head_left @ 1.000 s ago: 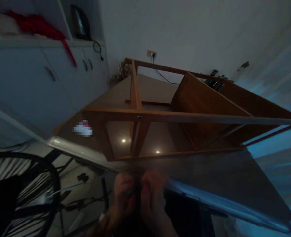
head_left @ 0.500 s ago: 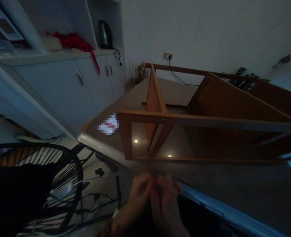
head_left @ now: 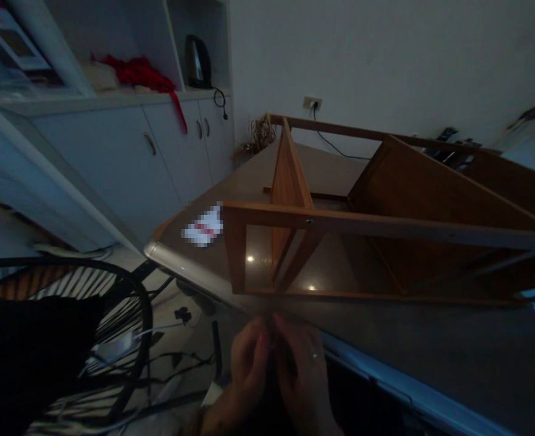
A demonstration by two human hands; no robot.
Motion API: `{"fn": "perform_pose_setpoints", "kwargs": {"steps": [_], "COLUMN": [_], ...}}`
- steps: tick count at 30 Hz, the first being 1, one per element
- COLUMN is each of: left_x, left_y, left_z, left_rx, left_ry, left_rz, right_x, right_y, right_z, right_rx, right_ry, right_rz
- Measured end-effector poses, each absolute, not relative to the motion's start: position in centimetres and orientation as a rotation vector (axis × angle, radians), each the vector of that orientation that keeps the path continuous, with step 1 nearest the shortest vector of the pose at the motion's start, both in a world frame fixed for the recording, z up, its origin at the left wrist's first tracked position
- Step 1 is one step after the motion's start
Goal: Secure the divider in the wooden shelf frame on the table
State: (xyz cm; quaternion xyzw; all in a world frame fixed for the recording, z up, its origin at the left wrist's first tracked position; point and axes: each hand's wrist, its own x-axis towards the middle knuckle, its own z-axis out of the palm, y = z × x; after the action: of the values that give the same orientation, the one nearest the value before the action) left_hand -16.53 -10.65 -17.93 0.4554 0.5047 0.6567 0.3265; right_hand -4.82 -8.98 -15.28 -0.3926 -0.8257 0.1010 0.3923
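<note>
Low in the view, just off the table's near edge, my left hand (head_left: 248,358) is closed with its fingers curled and thumb pressed to them. Beside it my right hand (head_left: 304,366), with a ring on one finger, is also closed, its fingertips turned in toward the left. Whatever may be between the fingertips is too small and dark to make out. Beyond the hands, a brown wooden shelf frame (head_left: 362,221) lies on its side on the table (head_left: 340,321). A screw hole or fitting (head_left: 310,221) shows in its near rail. Neither hand touches the frame.
A pixelated white paper (head_left: 203,228) lies at the table's left corner. To the left stands a black corded chair (head_left: 147,309) bearing dark cloth and a white object. White cabinets (head_left: 108,157) hold a red cloth (head_left: 143,74) and a kettle (head_left: 198,60). A wall socket (head_left: 313,103) has a cord plugged in.
The hands, pressed together before, have drawn slightly apart, the left one moving a little left. The right hand has turned so its back and ring show. The frame has not been moved.
</note>
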Motion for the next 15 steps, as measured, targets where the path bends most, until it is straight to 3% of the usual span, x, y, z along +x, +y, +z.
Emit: {"fn": "perform_pose_setpoints", "kwargs": {"steps": [8, 15], "left_x": [-16.3, -16.3], "left_y": [-10.3, -10.3], "left_z": [-19.3, -19.8], "left_rx": [0.794, 0.872], "left_ry": [1.263, 1.225], "left_rz": [1.729, 1.614], "right_x": [-3.6, -2.7], "right_y": [-8.2, -7.7], "right_z": [-15.3, -14.2], "right_rx": [-1.041, -1.031], "right_ry": [-2.172, -1.954], "right_rz": [0.046, 0.993]}}
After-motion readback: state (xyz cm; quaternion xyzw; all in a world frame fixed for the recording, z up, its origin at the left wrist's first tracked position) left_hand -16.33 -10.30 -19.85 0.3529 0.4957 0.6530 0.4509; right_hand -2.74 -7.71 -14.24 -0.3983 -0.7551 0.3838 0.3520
